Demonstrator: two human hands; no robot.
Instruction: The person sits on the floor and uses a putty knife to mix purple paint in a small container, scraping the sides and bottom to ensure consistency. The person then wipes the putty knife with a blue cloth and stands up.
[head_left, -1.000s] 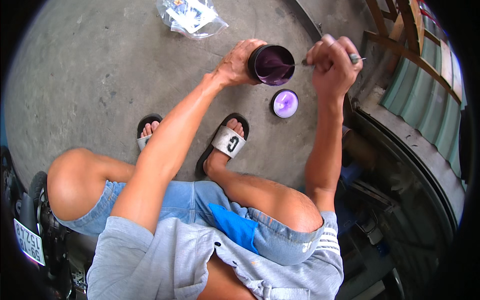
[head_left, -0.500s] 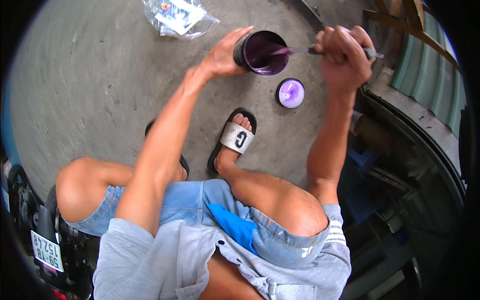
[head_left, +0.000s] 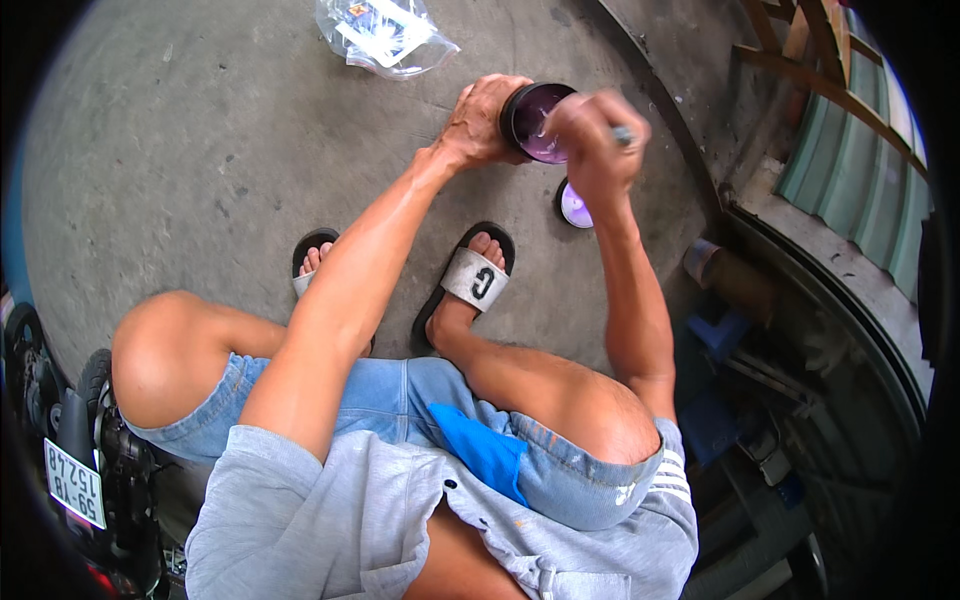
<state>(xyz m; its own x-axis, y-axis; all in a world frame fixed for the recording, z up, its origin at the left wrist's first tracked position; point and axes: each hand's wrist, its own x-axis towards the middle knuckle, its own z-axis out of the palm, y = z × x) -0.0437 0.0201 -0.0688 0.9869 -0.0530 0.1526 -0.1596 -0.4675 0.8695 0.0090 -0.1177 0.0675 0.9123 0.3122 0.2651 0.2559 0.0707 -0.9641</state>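
Observation:
My left hand (head_left: 485, 118) wraps round the side of an open black paint can (head_left: 512, 128), tilted so that its mouth shows. Purple paint (head_left: 546, 148) coats the inside. Over the can's right rim, my right hand (head_left: 600, 145) is closed on a slim stirring tool (head_left: 624, 135), whose grey-green butt end sticks out of the fist. Its lower end is hidden by the hand, which is slightly blurred. A round lid (head_left: 575, 207), its inner face purple, lies on the floor just below my right hand, partly covered by it.
A clear plastic bag (head_left: 385, 45) with papers lies on the concrete floor beyond the can. My sandalled feet stand nearer me. At right are a dark metal rail, wooden pieces (head_left: 800, 70) and corrugated sheeting (head_left: 860, 160); a motorbike (head_left: 75, 440) stands at lower left.
My right hand has swung left and down to the can's mouth, bringing the stirring tool with it. The can and my left hand have shifted slightly right and nearer me.

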